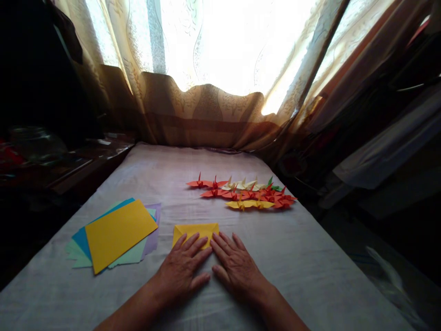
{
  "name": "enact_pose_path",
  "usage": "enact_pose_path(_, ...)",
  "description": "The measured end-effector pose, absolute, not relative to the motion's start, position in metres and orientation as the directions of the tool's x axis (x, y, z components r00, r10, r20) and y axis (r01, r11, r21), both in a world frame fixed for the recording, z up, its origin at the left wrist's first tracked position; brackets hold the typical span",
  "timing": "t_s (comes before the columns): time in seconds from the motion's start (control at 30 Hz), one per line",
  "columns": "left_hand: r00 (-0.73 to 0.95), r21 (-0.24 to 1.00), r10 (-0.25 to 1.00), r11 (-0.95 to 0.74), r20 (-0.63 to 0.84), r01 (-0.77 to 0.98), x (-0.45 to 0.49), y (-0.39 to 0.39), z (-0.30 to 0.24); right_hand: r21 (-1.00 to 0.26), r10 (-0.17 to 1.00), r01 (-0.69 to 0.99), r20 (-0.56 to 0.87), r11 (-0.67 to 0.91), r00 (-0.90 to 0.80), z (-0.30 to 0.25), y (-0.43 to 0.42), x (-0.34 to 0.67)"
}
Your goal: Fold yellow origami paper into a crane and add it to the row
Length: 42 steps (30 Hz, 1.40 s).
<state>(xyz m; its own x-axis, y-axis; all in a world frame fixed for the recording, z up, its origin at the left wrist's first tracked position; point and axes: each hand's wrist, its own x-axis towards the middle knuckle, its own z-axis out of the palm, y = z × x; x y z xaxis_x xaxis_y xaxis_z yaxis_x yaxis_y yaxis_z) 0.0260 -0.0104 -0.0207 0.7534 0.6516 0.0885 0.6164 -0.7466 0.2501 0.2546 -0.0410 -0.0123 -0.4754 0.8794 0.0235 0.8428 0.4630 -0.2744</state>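
Note:
A folded yellow paper point(195, 229) lies on the cloth-covered table point(310, 271) in front of me. My left hand point(182, 269) lies flat with its fingers stretched out onto the paper's near edge. My right hand point(236, 266) lies flat beside it, fingertips touching the paper's right corner. Both hands press down and hold nothing. Part of the paper is hidden under the fingers.
A stack of coloured paper sheets point(117, 234), yellow on top, lies to the left. Several folded paper cranes point(246, 193) in red, orange, yellow and cream sit in rows farther back. A curtain point(206, 110) hangs behind the table. Dark clutter stands at both sides.

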Motion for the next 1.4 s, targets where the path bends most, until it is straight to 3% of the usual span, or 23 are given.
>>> enact_pose_path(0.27,0.766,0.273,0.641,-0.731,-0.04,0.626,0.023,-0.008,-0.009,-0.276,0.867,0.863,-0.155,0.423,-0.474,0.002,-0.045,0.261)
enact_pose_path(0.67,0.739,0.248,0.671,-0.706,-0.065,0.663,-0.042,-0.017,-0.005,-0.222,0.883,0.86,0.013,0.46,-0.469,-0.013,-0.049,0.262)
enact_pose_path(1.0,0.712,0.153,0.696,-0.717,0.094,0.68,-0.063,-0.017,0.003,-0.218,0.9,0.879,-0.014,0.423,-0.436,-0.01,-0.046,0.257)
enact_pose_path(1.27,0.504,0.216,0.796,-0.585,0.335,0.782,-0.022,0.013,0.01,-0.229,0.916,0.901,0.256,0.368,-0.309,0.004,-0.02,0.227)
enact_pose_path(1.4,0.363,0.206,0.861,-0.452,0.357,0.868,-0.001,0.03,-0.008,-0.248,0.875,0.892,0.411,0.378,-0.256,-0.01,0.006,0.22)
